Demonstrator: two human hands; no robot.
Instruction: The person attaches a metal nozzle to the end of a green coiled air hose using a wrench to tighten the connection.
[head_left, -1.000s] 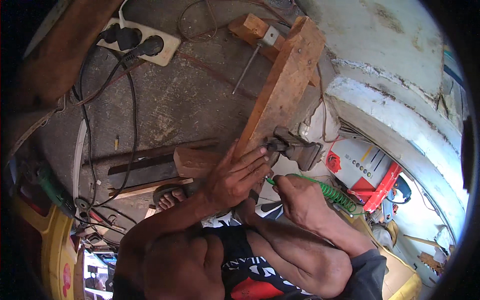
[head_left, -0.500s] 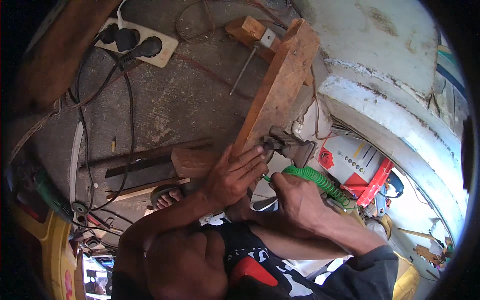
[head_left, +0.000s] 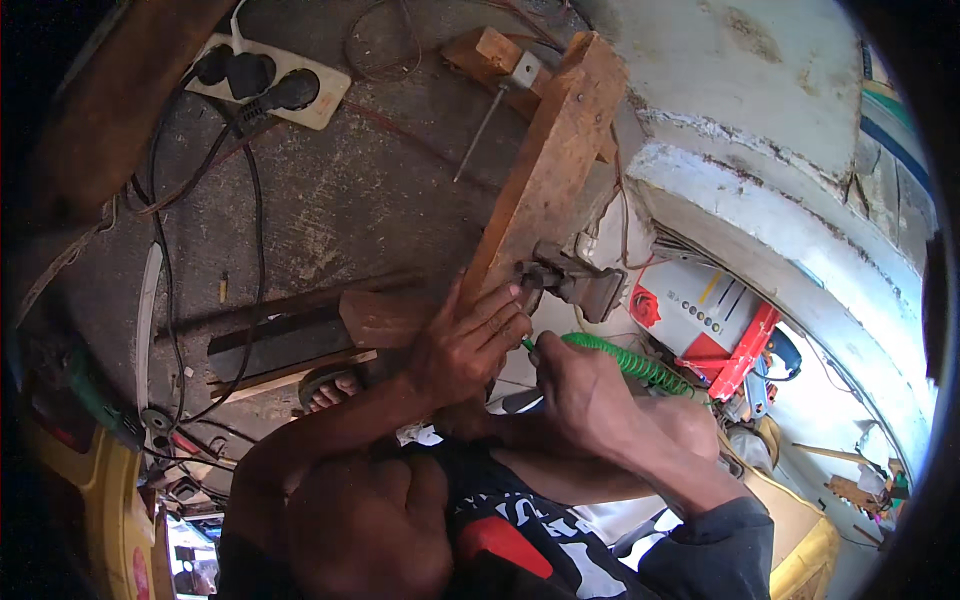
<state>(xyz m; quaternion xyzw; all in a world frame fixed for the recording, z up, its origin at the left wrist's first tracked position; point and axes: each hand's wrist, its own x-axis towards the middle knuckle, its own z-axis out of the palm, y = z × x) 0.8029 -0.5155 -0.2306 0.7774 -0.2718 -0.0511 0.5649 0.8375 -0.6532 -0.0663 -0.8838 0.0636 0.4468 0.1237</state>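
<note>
A reddish-brown wooden beam [head_left: 548,165] slants from the upper middle down toward me. My left hand [head_left: 468,345] is wrapped about its near end, with fingers lying across the wood. A dark metal vise [head_left: 578,282] sits against the beam just beyond those fingertips. Close by on the right, my right hand [head_left: 585,385] is closed, pinching the end of a green coiled cord [head_left: 640,365]. A short green strand shows between the two hands. The coil trails off to the right behind my right hand, and my fingers partly hide the pinch.
A white power strip [head_left: 320,105] with black plugs and cables lies at the upper left. Wood offcuts [head_left: 380,320] lie near my foot [head_left: 335,392]. A green angle grinder [head_left: 100,395] rests at far left. A white ledge [head_left: 760,205] and a red-edged box [head_left: 740,345] are at right.
The whole view has shifted slightly. My right hand has turned a little beside the left, baring more of my knee behind its wrist. The left hand keeps its place on the beam.
</note>
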